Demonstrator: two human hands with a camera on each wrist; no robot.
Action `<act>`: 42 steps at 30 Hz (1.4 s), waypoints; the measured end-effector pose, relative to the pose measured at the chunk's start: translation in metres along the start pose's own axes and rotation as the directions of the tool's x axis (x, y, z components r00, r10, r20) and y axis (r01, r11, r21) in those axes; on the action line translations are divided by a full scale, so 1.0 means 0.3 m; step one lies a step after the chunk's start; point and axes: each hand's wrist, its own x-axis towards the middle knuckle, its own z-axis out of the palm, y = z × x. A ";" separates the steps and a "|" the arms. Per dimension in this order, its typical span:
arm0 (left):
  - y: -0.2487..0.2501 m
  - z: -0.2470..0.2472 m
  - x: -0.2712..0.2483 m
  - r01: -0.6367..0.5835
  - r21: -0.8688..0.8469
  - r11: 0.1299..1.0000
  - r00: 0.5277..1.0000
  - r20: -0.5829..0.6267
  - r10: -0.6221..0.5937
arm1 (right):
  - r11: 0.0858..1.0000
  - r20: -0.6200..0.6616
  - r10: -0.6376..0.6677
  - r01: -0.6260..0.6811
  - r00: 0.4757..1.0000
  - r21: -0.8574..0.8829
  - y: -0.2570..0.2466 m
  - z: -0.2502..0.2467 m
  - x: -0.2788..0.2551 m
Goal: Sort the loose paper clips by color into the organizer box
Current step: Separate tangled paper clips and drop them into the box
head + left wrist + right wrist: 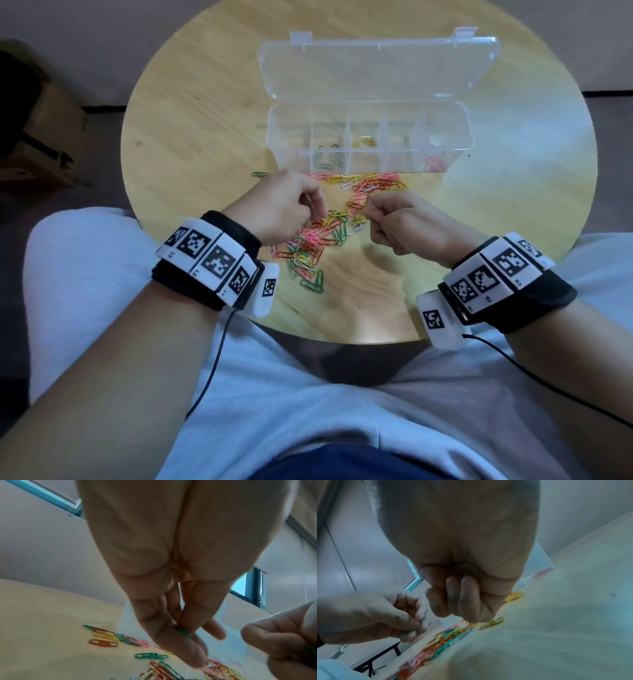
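Loose paper clips (318,240) in several colours lie in a strip on the round wooden table (191,137), in front of the clear organizer box (460,118). Its compartments hold green clips (327,158), yellow clips (364,141) and pink-red clips (435,163). My left hand (310,209) hovers over the pile and pinches a green paper clip (184,632) between thumb and fingers. My right hand (371,214) hangs beside it as a closed fist (464,609). A sliver of green (313,649) shows inside that fist.
The box's lid (376,68) lies open flat behind it. One green clip (260,174) sits apart, left of the pile. My lap in light trousers (274,394) is against the near table edge. A brown box (51,137) stands on the floor at left.
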 end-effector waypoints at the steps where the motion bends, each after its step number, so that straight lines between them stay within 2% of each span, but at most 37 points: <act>1: 0.006 0.004 0.000 -0.008 0.010 1.000 1.000 0.000 0.008 | 1.000 0.003 -0.013 0.013 1.000 0.003 0.000 0.002 0.001; 4: 0.015 0.010 0.005 -0.019 -0.026 0.999 1.000 0.006 0.019 | 0.994 -0.064 -0.065 0.058 0.996 -0.097 0.002 0.004 0.012; 7: 0.010 0.014 0.011 -0.033 0.027 0.999 0.999 -0.022 0.033 | 0.947 -0.114 -0.099 0.059 0.989 -0.317 -0.002 0.003 0.018; 9: 0.004 0.019 0.013 -0.043 0.108 0.993 0.998 -0.034 0.047 | 0.906 -0.069 -0.105 0.066 0.992 -0.419 -0.015 0.010 0.009; 13: -0.002 0.046 0.020 -0.059 0.226 0.972 0.998 0.023 0.055 | 0.843 0.004 -0.053 0.047 0.999 -0.536 -0.034 0.017 -0.012; 20: 0.024 0.100 0.038 -0.063 0.377 0.924 0.998 0.023 0.059 | 0.802 -0.011 -0.001 -0.006 1.000 -0.597 -0.038 -0.011 -0.033; 25: 0.043 0.121 0.029 -0.041 0.397 0.917 0.999 0.042 0.027 | 0.795 -0.100 -0.102 0.021 0.990 -0.606 -0.015 -0.023 -0.022; 29: 0.054 0.135 0.022 -0.070 0.429 0.901 0.997 0.056 0.051 | 0.776 -0.096 -0.130 0.041 0.987 -0.629 -0.018 -0.010 -0.013; 35: 0.065 0.135 0.023 -0.044 0.445 0.895 0.997 0.075 0.012 | 0.766 -0.069 -0.050 -0.006 0.996 -0.643 -0.004 0.004 0.003; 42: 0.087 0.134 -0.001 -0.084 0.533 0.842 0.992 0.124 0.021 | 0.767 -0.142 -0.024 -0.073 0.990 -0.638 -0.001 -0.008 0.001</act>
